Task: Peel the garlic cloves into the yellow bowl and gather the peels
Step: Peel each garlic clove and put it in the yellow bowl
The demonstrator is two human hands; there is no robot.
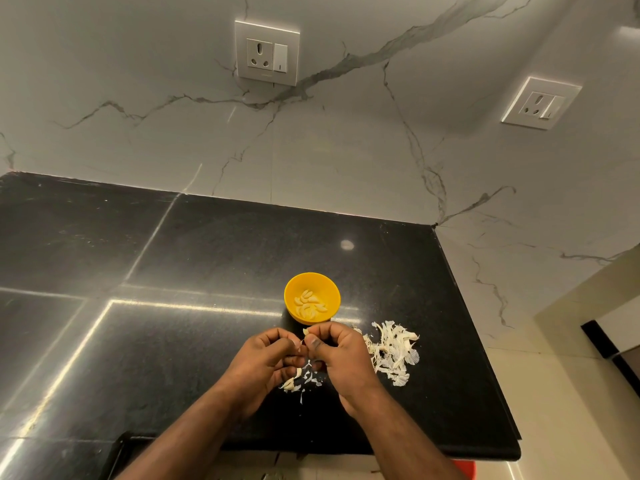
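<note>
A small yellow bowl (291, 289) stands on the black counter and holds several peeled garlic cloves (309, 304). Just in front of it, my left hand (263, 362) and my right hand (341, 355) meet, and both pinch one garlic clove (305, 332) between their fingertips. Only the clove's pale tip shows above the fingers. A heap of white peels (393, 351) lies right of my right hand. A few smaller peels (301, 381) lie on the counter under my hands.
The black stone counter (173, 306) ends at a right edge near the peel heap and at a front edge below my forearms. A marble wall with two sockets (266, 53) rises behind. Something red (464, 469) shows below the counter's front edge.
</note>
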